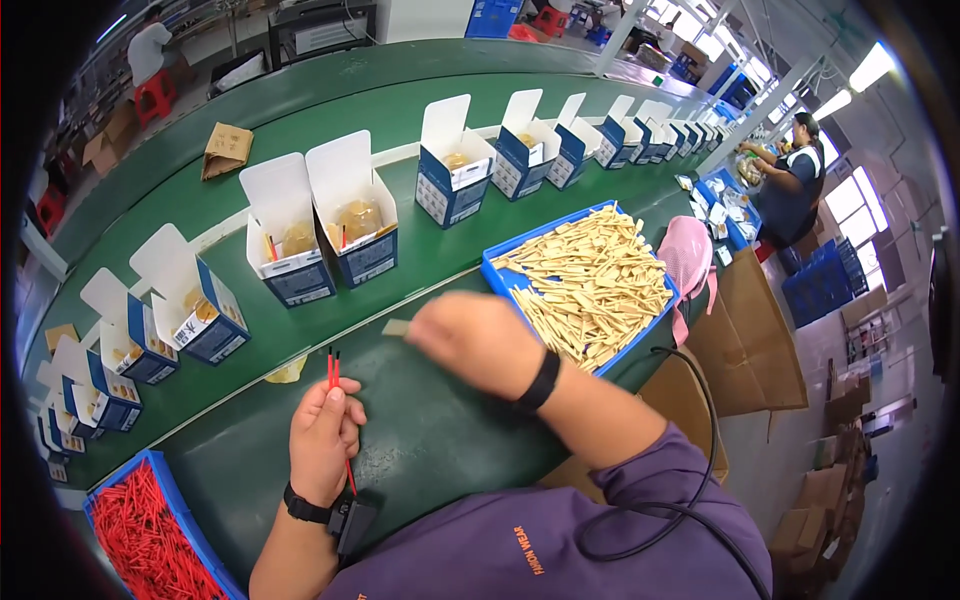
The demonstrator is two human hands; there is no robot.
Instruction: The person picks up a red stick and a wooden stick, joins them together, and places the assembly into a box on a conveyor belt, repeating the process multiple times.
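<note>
My left hand (322, 430) is closed around a few thin red sticks with black tips (333, 368), which point up above the thumb. My right hand (475, 335), smeared by motion, pinches a small pale flat piece (396, 327) over the table, up and to the right of the left hand. Close by the right hand is a blue tray (497, 278) heaped with pale wooden pieces (590, 262). Lower left, a blue bin (185, 515) holds many red sticks (145, 535). Two open white-and-blue boxes (305, 278) (368, 262) on the belt contain a yellowish packed item and red sticks.
More open boxes (455, 185) line the green conveyor belt (400, 270) to both sides. A brown paper packet (227, 148) lies on it. At right are a pink mesh bag (687, 255), a large cardboard box (745, 340), a black cable (712, 420) and a co-worker (800, 185).
</note>
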